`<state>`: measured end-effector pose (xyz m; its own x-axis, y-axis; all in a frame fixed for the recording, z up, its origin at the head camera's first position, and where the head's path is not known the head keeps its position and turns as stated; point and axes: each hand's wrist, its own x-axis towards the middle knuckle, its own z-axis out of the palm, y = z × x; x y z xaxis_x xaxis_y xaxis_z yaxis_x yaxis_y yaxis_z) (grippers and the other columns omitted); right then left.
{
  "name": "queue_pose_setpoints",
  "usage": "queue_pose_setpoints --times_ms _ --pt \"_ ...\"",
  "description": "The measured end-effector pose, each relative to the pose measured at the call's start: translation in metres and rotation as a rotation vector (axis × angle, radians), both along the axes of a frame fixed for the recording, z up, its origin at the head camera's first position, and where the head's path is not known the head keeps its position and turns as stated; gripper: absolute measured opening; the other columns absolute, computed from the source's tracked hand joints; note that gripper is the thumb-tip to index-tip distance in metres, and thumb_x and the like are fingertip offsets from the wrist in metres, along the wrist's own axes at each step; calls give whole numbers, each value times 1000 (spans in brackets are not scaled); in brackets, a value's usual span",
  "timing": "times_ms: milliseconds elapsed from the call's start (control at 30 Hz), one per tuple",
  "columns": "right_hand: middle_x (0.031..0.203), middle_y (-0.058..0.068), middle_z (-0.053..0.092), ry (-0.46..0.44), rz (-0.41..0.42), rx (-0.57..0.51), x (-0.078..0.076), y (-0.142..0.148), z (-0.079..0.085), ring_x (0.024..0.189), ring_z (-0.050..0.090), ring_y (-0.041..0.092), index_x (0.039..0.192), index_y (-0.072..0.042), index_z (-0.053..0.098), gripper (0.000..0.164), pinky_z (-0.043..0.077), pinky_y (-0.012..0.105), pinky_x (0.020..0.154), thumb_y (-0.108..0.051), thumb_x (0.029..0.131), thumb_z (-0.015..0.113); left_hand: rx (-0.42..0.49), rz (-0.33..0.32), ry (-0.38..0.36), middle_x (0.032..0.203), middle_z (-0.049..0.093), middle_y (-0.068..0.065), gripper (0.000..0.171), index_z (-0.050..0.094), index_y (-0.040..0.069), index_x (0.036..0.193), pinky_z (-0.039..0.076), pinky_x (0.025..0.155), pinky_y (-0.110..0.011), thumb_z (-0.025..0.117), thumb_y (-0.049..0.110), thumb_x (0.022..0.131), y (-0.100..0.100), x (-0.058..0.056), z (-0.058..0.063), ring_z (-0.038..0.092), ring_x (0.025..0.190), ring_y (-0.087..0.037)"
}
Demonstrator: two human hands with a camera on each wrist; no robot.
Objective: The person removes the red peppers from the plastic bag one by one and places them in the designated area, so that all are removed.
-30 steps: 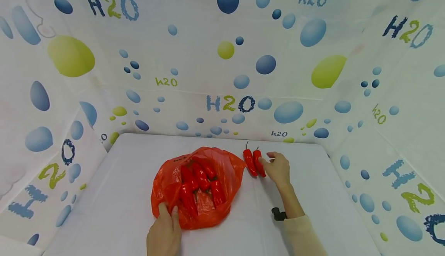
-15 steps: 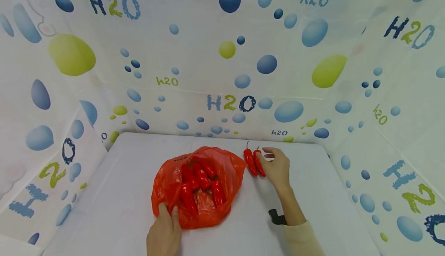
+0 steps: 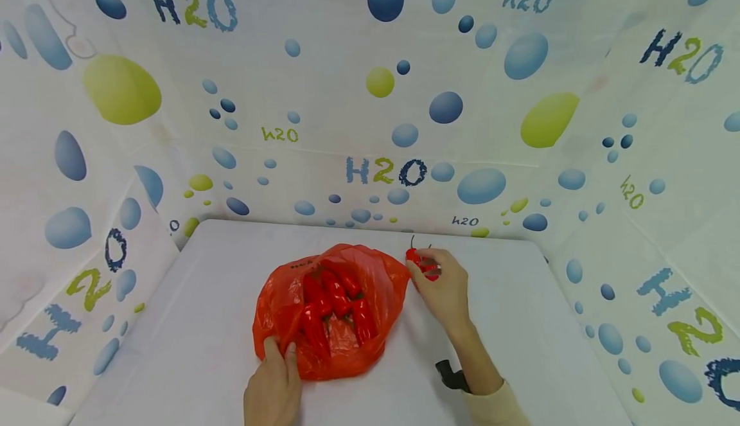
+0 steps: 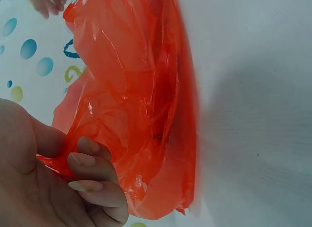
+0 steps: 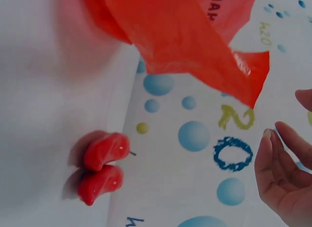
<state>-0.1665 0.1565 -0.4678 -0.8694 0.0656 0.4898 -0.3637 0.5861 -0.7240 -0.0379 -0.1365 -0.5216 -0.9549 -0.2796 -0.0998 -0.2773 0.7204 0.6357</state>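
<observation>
A red plastic bag [image 3: 274, 304] stands open on the white table, with several red chili peppers [image 3: 336, 292] inside. My left hand [image 3: 273, 384] pinches its near left edge; in the left wrist view, thumb and curled fingers hold the thin plastic [image 4: 124, 75]. Right of the bag, two loose red chili peppers [image 3: 431, 270] lie side by side, partly covered by my right hand [image 3: 448, 294] in the head view. In the right wrist view these peppers [image 5: 106, 151] sit apart from the right hand [image 5: 287, 173], whose fingers are loosely bent with nothing between them.
The white table [image 3: 173, 336] reaches back to a patterned curtain [image 3: 324, 92], which also rises on both sides. A corner of the bag [image 5: 243, 71] sticks out towards the loose peppers. A black device [image 3: 449, 374] is on the right wrist.
My right hand has moved left, from beside the two loose peppers to over them in the head view. The left hand and the bag have stayed in place.
</observation>
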Motion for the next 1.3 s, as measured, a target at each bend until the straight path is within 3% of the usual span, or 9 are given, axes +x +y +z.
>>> queue_pose_setpoints --times_ms 333,600,733,933,1067,1300 --pt "111 1 73 24 157 -38 21 -26 6 94 70 17 119 -13 74 30 61 40 78 -23 92 83 11 1 -6 66 49 -4 36 39 -4 123 38 54 -35 44 30 112 2 0 1 51 55 -21" --pt "114 3 72 17 236 -16 31 -45 -4 98 70 24 122 -18 72 33 61 43 79 -28 93 82 23 6 -45 67 47 -5 35 39 -4 123 39 55 -33 46 29 112 5 -1 4 50 56 -20" --pt "113 -2 71 -10 275 7 35 -56 -14 99 68 22 121 -19 72 32 61 41 79 -26 92 83 27 8 -41 67 47 -5 34 39 -4 121 38 54 -33 45 29 112 6 -1 3 49 55 -20" --pt "117 -6 68 -81 360 69 44 -74 -25 95 70 20 120 -18 71 32 61 36 79 -24 91 84 25 5 -57 67 47 -5 36 38 -4 122 39 55 -33 46 30 112 4 -1 2 50 55 -20" --pt "120 -5 66 -79 408 126 50 -84 -33 98 70 19 119 -16 70 30 60 33 80 -25 92 82 21 7 -48 66 47 -5 37 39 -4 122 39 54 -34 46 31 112 4 -1 0 49 54 -20" --pt "120 -5 68 -133 435 241 54 -97 -41 101 67 7 118 -17 71 31 59 30 85 -25 91 83 14 14 -24 65 47 -5 36 39 -4 122 39 53 -34 47 30 111 3 -1 -2 50 53 -21"
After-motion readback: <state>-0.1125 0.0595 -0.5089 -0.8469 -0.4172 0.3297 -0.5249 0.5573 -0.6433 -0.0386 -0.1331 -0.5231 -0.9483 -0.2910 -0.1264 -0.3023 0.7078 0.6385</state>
